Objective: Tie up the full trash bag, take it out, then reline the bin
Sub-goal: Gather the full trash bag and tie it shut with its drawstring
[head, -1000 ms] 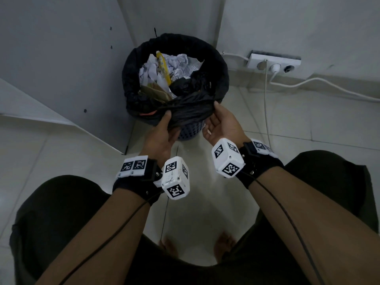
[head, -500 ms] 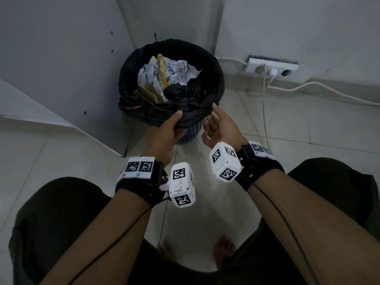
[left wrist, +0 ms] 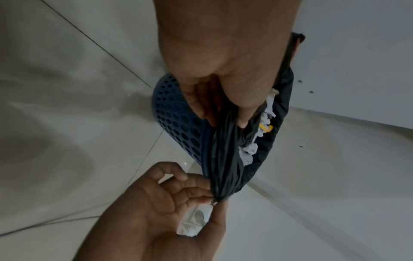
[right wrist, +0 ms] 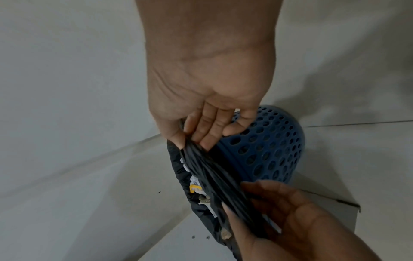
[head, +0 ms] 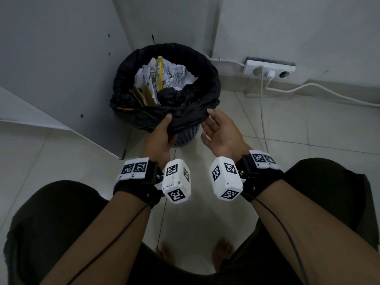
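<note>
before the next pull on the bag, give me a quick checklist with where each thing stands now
1. Left hand grips the bunched near edge of the trash bag: ok.
2. Right hand pinches the same bunched edge: ok.
3. Bag mouth gathered all round: not ok, far rim still folded over the bin.
4. Crumpled paper below the rim: cannot tell.
5. White cable clear of the bin: ok.

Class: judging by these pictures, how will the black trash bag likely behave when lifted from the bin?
The black trash bag is probably floppy: its edge bunches into pleats between the hands. It is likely light, since crumpled paper fills it. Its thin film may slip or stretch.
</note>
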Demonstrator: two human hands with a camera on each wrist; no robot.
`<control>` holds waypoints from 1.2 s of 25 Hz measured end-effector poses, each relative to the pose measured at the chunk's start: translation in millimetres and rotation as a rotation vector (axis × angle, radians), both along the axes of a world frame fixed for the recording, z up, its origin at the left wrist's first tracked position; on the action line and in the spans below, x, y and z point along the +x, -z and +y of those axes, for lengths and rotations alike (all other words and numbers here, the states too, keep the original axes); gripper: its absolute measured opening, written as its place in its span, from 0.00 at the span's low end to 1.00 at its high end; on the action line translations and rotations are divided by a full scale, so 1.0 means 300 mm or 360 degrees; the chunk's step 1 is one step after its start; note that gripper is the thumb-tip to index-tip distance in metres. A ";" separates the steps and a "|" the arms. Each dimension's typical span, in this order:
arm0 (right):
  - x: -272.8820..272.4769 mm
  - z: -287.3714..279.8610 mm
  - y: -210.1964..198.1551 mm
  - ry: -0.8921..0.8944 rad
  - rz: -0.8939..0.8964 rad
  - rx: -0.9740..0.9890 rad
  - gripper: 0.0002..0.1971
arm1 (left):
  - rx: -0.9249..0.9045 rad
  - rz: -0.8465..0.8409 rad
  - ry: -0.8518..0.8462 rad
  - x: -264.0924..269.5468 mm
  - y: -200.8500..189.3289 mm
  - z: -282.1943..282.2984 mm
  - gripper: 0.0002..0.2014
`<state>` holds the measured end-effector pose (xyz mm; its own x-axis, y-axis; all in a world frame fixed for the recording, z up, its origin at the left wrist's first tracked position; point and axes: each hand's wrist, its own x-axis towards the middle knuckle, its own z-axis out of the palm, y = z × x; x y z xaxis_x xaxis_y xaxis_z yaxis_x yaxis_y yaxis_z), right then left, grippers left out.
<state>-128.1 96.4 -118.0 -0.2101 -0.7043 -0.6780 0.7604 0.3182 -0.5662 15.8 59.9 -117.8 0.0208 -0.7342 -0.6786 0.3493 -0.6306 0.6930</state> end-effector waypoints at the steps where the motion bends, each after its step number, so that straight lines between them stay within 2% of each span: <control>1: -0.004 -0.005 0.001 0.0008 -0.0075 0.0046 0.08 | 0.0003 0.0016 -0.0071 0.018 0.007 -0.010 0.20; 3: -0.015 -0.031 0.003 0.0011 -0.0065 0.0146 0.13 | 0.0021 0.0062 -0.0156 0.058 0.009 -0.027 0.22; 4: -0.017 -0.049 0.001 -0.0039 0.0041 0.0191 0.14 | 0.0032 0.0087 -0.0121 0.069 0.001 -0.032 0.23; 7: -0.005 -0.082 -0.022 -0.0154 0.0359 0.0269 0.12 | 0.0022 0.0080 0.0194 0.027 -0.036 -0.016 0.26; 10: -0.001 -0.086 -0.050 -0.0097 0.0535 0.0088 0.10 | -0.0031 0.0094 0.0251 -0.051 -0.067 -0.006 0.22; 12: -0.009 -0.081 -0.064 -0.0097 0.0487 0.0001 0.07 | -0.0079 0.0155 0.0160 -0.056 -0.086 -0.024 0.19; 13: -0.017 -0.079 -0.068 -0.0090 0.0367 -0.0005 0.05 | -0.0118 0.0206 0.0142 -0.045 -0.095 -0.036 0.16; 15: -0.033 -0.091 -0.070 -0.0033 0.0032 0.0069 0.09 | -0.0190 0.0294 0.0119 -0.010 -0.108 -0.046 0.12; 17: -0.044 -0.118 -0.067 0.0019 -0.0107 0.0169 0.11 | -0.0204 0.0325 0.0098 0.018 -0.115 -0.044 0.15; 19: -0.037 -0.135 -0.068 0.0003 0.0012 0.0228 0.10 | -0.0160 0.0303 0.0142 0.024 -0.119 -0.027 0.22; 22: -0.039 -0.125 -0.074 0.0017 0.0321 0.0170 0.07 | -0.0069 0.0203 0.0384 -0.028 -0.145 0.009 0.29; 24: -0.038 -0.093 -0.081 -0.0083 0.0525 0.0080 0.09 | -0.0135 0.0212 0.0388 -0.072 -0.154 0.023 0.28; 26: -0.037 -0.060 -0.081 -0.0215 0.0693 0.0072 0.09 | -0.0217 0.0230 0.0197 -0.092 -0.151 0.019 0.23; 28: -0.046 -0.050 -0.059 -0.0224 0.0639 0.0163 0.07 | -0.0192 0.0193 0.0074 -0.074 -0.131 0.012 0.18; 30: -0.070 -0.074 -0.027 -0.0138 0.0408 0.0274 0.11 | -0.0092 0.0130 0.0189 -0.038 -0.109 0.015 0.16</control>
<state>-149.2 74.3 -109.9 -0.3339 -0.6064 -0.7217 0.5661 0.4832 -0.6679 4.4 64.4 -85.2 -0.1221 -0.7661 -0.6310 0.3312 -0.6308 0.7017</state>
